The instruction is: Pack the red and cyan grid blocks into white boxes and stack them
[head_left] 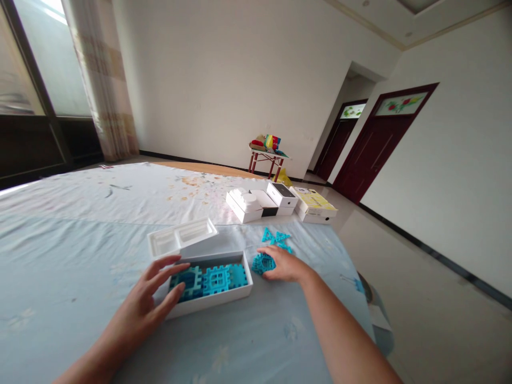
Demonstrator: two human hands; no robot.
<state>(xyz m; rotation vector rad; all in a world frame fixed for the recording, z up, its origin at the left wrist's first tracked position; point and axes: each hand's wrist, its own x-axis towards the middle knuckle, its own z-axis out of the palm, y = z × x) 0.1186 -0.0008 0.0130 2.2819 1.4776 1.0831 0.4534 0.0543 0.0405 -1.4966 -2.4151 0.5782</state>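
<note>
A white open box [212, 308] lies on the cloth, holding several blue notched plastic building blocks [216, 279]. My left hand [154, 290] reaches over the box's left end, thumb and fingers apart, with the fingertips at the leftmost blocks. Whether it presses on them is hard to tell. Just right of the box, my right hand [285, 265] has its fingers and thumb closed around a blue building block [263, 263] on the table; part of the block is hidden by the hand. Behind that hand lie several loose blue triangular pieces [276, 236].
A white tray insert [182, 237] lies behind the box. Farther back stand white boxes [282, 194] and a yellow-topped box [314, 202] near the right edge of the cloth-covered table [100, 250]. A small stand [268, 153] with colourful things is by the wall.
</note>
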